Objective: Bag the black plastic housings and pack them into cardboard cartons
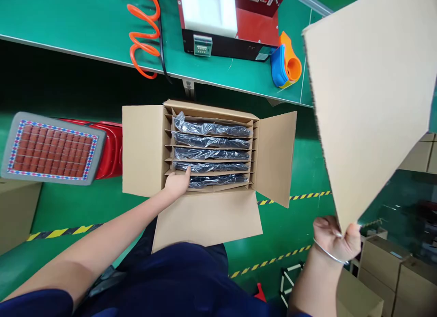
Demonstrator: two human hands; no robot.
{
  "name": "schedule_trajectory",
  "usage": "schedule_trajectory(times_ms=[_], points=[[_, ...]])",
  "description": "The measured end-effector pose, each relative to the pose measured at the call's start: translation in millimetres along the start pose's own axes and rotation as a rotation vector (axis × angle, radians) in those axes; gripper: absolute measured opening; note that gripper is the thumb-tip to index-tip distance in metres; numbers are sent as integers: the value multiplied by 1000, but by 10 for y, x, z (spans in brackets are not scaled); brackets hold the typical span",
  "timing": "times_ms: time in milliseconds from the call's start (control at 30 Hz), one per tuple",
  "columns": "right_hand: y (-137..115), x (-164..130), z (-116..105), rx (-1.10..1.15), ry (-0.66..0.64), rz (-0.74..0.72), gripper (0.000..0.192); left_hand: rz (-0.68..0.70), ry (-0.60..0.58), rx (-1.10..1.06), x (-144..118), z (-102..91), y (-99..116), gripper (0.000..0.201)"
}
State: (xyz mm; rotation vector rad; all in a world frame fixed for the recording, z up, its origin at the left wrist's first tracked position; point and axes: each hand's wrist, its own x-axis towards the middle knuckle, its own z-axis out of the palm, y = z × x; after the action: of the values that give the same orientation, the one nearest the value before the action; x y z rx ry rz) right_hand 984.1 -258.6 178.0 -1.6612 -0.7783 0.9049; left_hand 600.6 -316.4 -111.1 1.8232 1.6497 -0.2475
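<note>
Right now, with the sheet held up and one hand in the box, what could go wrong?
The cardboard sheet is pinched only at its bottom corner by the right hand, so it may swing or slip. The left hand rests on the bagged items in the open carton; a lowered sheet could trap it.

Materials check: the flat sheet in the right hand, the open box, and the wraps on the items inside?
Flat sheet: corrugated cardboard, matte tan; fluting shows along its left edge. It is pinched at one corner by the right hand.
Open box: same-looking brown cardboard, with card dividers.
Wraps: probably thin clear plastic film, glossy and wrinkled over dark items. The left hand rests at the nearest slots.
</note>
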Motion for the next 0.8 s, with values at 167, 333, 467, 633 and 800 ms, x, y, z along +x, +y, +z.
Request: schedule_trajectory(times_ms=[167, 333, 467, 633, 800], points=[[95, -179, 67, 8, -20, 61, 36, 92, 94, 37, 155, -230, -82, 41], [144, -291, 91, 11, -45, 94, 45, 178, 163, -47, 357, -321, -231, 29], [218, -373, 64, -22, -29, 91, 56, 152, 190, -58, 488, -396, -268, 47], [356, -497, -32, -135, 2, 111, 67, -8, 191, -25, 804, -543, -273, 60], [440, -586, -123, -221, 2, 143, 70, -2, 192, -2, 911, -606, -252, 50]])
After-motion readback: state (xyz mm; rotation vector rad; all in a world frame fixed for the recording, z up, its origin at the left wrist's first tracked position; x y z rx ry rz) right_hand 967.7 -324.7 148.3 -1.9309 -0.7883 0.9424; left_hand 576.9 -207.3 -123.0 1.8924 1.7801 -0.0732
